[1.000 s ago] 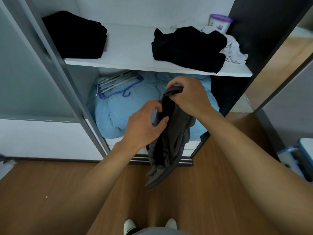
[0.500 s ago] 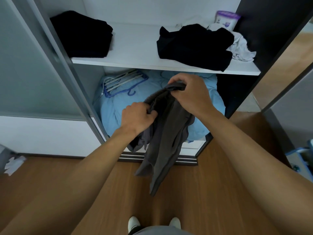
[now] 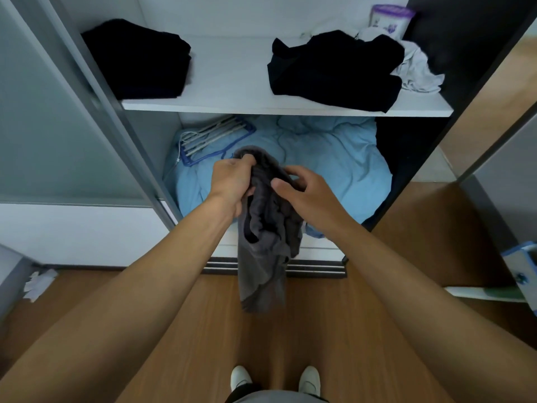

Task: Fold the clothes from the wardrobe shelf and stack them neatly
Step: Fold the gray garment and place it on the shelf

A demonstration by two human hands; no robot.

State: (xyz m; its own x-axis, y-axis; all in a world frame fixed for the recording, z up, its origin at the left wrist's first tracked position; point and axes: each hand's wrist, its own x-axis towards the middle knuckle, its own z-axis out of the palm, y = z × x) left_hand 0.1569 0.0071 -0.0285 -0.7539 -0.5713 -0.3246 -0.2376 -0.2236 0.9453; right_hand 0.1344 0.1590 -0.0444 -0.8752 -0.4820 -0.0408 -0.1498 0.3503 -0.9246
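No text can be read anywhere. The purple-lidded tub on the shelf carries purple print (too blurred to make out).

garment: dark grey, plain
folded stack: black
loose pile: black
crumpled cloth: pale grey-white
shelf: white
quilt: light blue, plain
hangers: blue and white
container: purple lid, white body with purple print
floor: brown wood grain
shoes: white

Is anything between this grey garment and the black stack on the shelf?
Nothing visible. The left hand and right hand hold the grey garment below the shelf; open air lies between it and the black stack.
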